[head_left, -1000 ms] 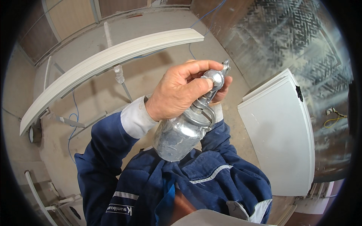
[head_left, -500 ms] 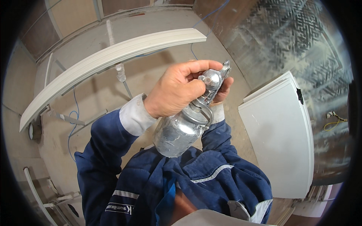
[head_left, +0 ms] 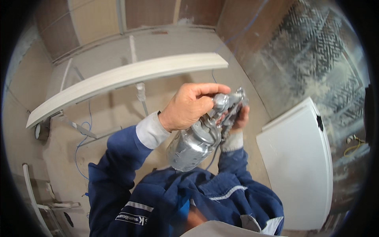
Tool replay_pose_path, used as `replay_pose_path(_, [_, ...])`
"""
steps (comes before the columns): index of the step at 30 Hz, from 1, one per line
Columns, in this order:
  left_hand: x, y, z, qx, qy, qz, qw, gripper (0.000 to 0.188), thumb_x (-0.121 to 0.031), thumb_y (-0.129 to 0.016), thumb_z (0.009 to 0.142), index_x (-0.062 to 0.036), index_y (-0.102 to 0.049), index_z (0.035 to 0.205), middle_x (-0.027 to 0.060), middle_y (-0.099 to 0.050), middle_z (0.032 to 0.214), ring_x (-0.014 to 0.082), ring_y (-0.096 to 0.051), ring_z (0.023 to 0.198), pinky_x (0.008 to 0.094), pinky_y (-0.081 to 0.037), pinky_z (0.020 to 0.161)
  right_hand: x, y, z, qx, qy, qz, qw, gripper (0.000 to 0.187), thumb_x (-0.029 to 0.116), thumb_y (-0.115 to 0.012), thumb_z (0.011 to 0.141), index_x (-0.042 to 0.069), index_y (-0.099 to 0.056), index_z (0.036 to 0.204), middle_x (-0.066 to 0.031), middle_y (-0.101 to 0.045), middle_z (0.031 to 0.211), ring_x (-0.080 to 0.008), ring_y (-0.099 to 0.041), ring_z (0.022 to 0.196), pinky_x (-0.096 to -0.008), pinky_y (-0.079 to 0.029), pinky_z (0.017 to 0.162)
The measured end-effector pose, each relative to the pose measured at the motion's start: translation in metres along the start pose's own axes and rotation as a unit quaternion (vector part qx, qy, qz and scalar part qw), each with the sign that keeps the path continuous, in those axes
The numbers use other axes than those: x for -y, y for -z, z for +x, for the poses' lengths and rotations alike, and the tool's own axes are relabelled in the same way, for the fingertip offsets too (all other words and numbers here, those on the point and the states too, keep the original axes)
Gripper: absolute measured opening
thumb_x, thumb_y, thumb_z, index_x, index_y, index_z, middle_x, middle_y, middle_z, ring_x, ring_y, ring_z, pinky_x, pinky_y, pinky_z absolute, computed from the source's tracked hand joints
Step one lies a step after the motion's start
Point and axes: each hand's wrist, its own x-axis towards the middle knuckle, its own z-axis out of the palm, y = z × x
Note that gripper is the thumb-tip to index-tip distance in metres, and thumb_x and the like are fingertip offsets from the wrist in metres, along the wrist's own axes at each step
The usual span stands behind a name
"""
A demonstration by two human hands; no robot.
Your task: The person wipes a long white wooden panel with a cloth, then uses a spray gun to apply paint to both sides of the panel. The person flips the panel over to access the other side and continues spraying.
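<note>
A silver spray gun [head_left: 233, 103] with a round metal cup [head_left: 188, 148] is held up before my chest, tilted so the cup points down and to the left. My left hand [head_left: 184, 107] is closed on it, thumb and index finger pinching the round fitting at its end. My right hand [head_left: 241, 118] is closed round the gun's body from behind. Part of that hand is hidden by the metal. A blue hose [head_left: 213, 158] hangs beneath the gun, beside the cup.
Ahead, a long pale moulding [head_left: 130, 81] lies across wrapped stands [head_left: 141, 93]. White panels [head_left: 296, 166] stack on the right, against a paint-dusted sheet [head_left: 312, 51]. A blue hose [head_left: 77, 158] trails over the floor at left. Another rack [head_left: 33, 197] stands lower left.
The spray gun has turned slightly in my hands, showing more of its handle side and the hose below. My view has tilted, so the surroundings sit lower in the picture.
</note>
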Motion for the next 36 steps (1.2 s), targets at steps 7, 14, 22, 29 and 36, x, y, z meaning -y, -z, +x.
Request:
replay_pose_path(7, [0.053, 0.139, -0.056, -0.362, -0.133, -0.112, 0.916, 0.054, -0.022, -0.059, 0.097, -0.002, -0.051, 0.147, 0.0073, -0.066, 0.125, 0.0196, -0.062, 0.114, 0.0392, -0.044, 0.108, -0.003, -0.107, 0.042, -0.05, 0.086, -0.372, 0.923, 0.074, 0.049, -0.072, 0.093, -0.011, -0.053, 0.132, -0.0221, -0.069, 0.112, -0.0332, -0.071, 0.096, -0.0478, -0.059, 0.087])
replay_pose_path(14, [0.301, 0.218, -0.223, -0.591, 0.13, -0.197, 0.771, 0.03, -0.032, -0.059, 0.099, -0.0108, -0.062, 0.12, 0.002, -0.067, 0.099, 0.0195, -0.063, 0.092, 0.036, -0.052, 0.08, -0.047, -0.149, 0.102, 0.005, 0.372, -0.498, 0.783, 0.043, 0.019, -0.059, 0.105, -0.01, -0.05, 0.136, -0.013, -0.068, 0.102, -0.0181, -0.064, 0.089, -0.0319, -0.052, 0.079])
replay_pose_path(22, [0.471, 0.191, -0.408, -0.614, 0.304, -0.213, 0.697, 0.014, -0.019, -0.055, 0.095, -0.0137, -0.058, 0.082, 0.0017, -0.054, 0.067, 0.0179, -0.052, 0.058, 0.0373, -0.037, 0.05, -0.08, -0.168, 0.135, -0.002, 0.426, -0.47, 0.773, 0.033, 0.011, -0.056, 0.104, -0.008, -0.049, 0.13, -0.01, -0.066, 0.092, -0.0136, -0.061, 0.08, -0.0273, -0.051, 0.074])
replay_pose_path(29, [0.404, 0.155, -0.326, -0.42, 0.299, 0.3, 0.803, 0.08, -0.039, -0.084, 0.077, 0.0008, -0.054, 0.14, 0.0206, -0.065, 0.129, 0.0338, -0.065, 0.115, 0.0422, -0.054, 0.095, -0.098, -0.155, 0.128, -0.046, 0.351, -0.461, 0.814, 0.038, 0.006, -0.06, 0.1, -0.007, -0.045, 0.132, -0.0129, -0.068, 0.101, -0.0148, -0.065, 0.088, -0.0285, -0.053, 0.082])
replay_pose_path(36, [0.316, 0.095, -0.152, -0.418, 0.141, 0.427, 0.789, 0.082, -0.051, -0.085, 0.077, -0.0012, -0.056, 0.136, 0.021, -0.065, 0.125, 0.035, -0.061, 0.12, 0.0433, -0.047, 0.104, -0.094, -0.138, 0.117, -0.09, 0.354, -0.383, 0.848, 0.04, 0.003, -0.055, 0.099, -0.01, -0.045, 0.136, -0.0217, -0.064, 0.119, -0.0291, -0.068, 0.109, -0.0434, -0.055, 0.095])
